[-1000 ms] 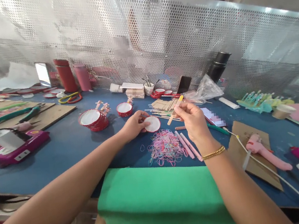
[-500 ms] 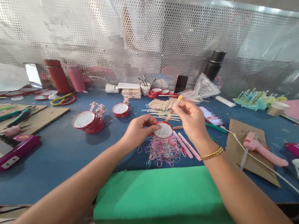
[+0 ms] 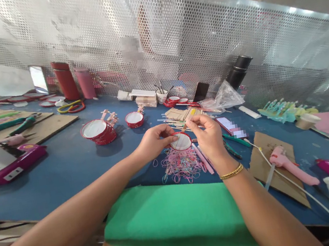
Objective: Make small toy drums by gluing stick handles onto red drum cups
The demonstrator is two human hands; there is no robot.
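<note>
My left hand is closed, pinching the edge of a small round white disc with a red rim between thumb and fingers. My right hand grips a thin wooden stick close to the disc's upper right edge; a yellow end shows above the fingers. Whether the stick is joined to the disc I cannot tell. Beneath the disc lies a heap of pink and pastel elastic bands, and pink glue sticks rest beside it, partly behind my right wrist.
Left of my hands stand stacked red-rimmed pieces with pegged necks and a similar smaller stack. Flat wooden sticks lie behind. At right, a pink glue gun with trailing cable rests on cardboard. Green cloth covers the front.
My right hand has moved slightly left and down with the stick, closer to the disc. The left hand keeps its hold on the disc. The whole view has shifted a little.
</note>
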